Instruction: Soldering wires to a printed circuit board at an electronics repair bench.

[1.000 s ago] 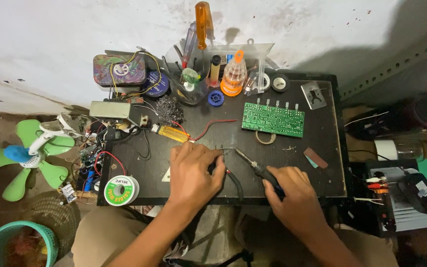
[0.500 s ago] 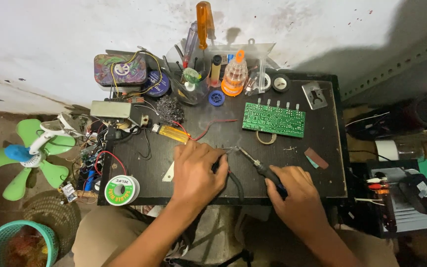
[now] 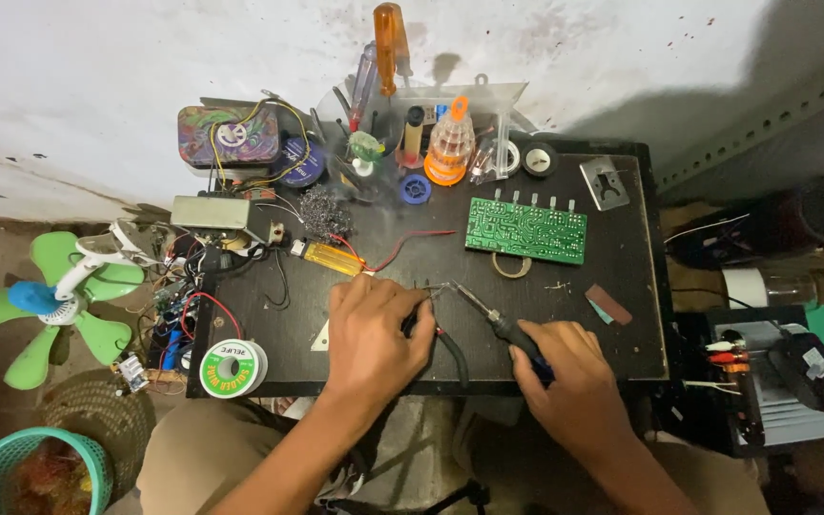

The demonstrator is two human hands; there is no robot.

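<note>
Soldering iron point(image 3: 488, 315), gripped in the right hand point(image 3: 569, 367) at the table point(image 3: 622, 372) front, could burn the left hand point(image 3: 369, 334) pinching pliers point(image 3: 436, 334) beside its tip.

The left hand point(image 3: 371, 336) hides whatever its fingers point(image 3: 412, 310) pinch; the teal basket point(image 3: 26, 474) is cut off.

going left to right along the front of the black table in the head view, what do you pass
solder spool → left hand → soldering iron → right hand → small brown block
</note>
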